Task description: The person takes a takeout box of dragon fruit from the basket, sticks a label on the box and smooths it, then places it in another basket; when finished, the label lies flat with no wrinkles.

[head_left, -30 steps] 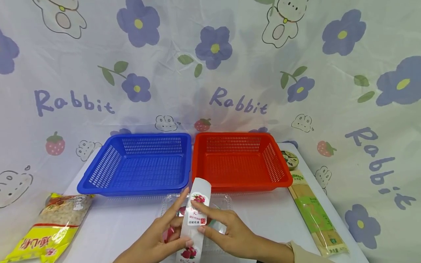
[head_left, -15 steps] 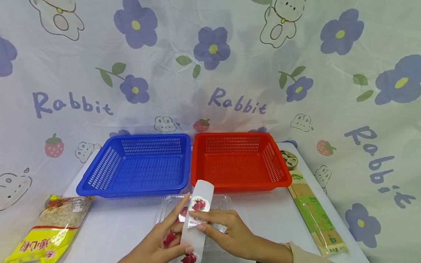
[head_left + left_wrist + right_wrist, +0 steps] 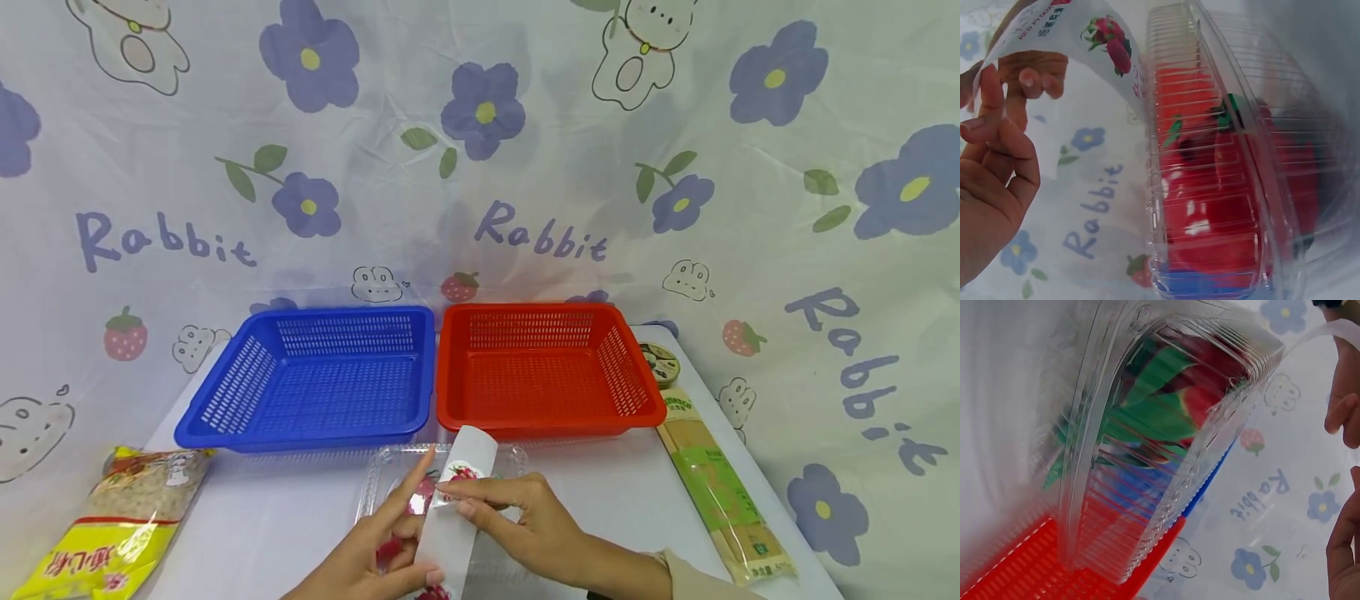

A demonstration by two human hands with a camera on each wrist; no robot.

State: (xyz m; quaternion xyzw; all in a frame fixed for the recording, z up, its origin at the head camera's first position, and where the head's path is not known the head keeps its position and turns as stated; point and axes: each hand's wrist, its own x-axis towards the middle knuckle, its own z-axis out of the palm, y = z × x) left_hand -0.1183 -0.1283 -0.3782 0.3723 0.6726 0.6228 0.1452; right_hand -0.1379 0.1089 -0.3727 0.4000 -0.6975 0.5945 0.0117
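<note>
A white strip of sticker labels (image 3: 450, 533) printed with pink dragon fruit slants up between my hands. Its lower part is held by my left hand (image 3: 382, 546), thumb on the face and forefinger stretched up along the edge. My right hand (image 3: 532, 529) pinches a label at its upper part between thumb and forefinger; the label is partly lifted and folded over. Below the hands lies a clear plastic clamshell box (image 3: 371, 487), with red dragon fruit (image 3: 1204, 206) and green leafy tips (image 3: 1147, 422) inside. Hands and strip cover much of the box in the head view.
Behind the box stand a blue basket (image 3: 300, 437) and a red basket (image 3: 555, 429), side by side. A yellow food bag (image 3: 112, 533) lies at left. To the right are a long noodle packet (image 3: 723, 492) and a round tin (image 3: 660, 364).
The label in my right fingers has lifted from the strip and curled over, hiding its lettering. The strip's upper end has shifted slightly right and down. My left hand has moved slightly right.
</note>
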